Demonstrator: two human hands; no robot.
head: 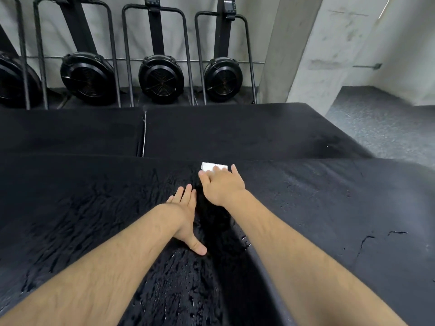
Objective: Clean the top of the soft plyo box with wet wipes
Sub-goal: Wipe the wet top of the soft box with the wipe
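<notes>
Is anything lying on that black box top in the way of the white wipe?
Only the person's own left hand, resting flat on the box top, nearer and left of the wipe under the right hand. Nothing else visible lies on the top.

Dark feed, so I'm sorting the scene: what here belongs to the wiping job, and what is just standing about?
Job:
wet wipe under the right hand
left hand flat on the soft plyo box top

Standing about:
black pads behind
fan-wheel machines at the wall
concrete pillar
</notes>
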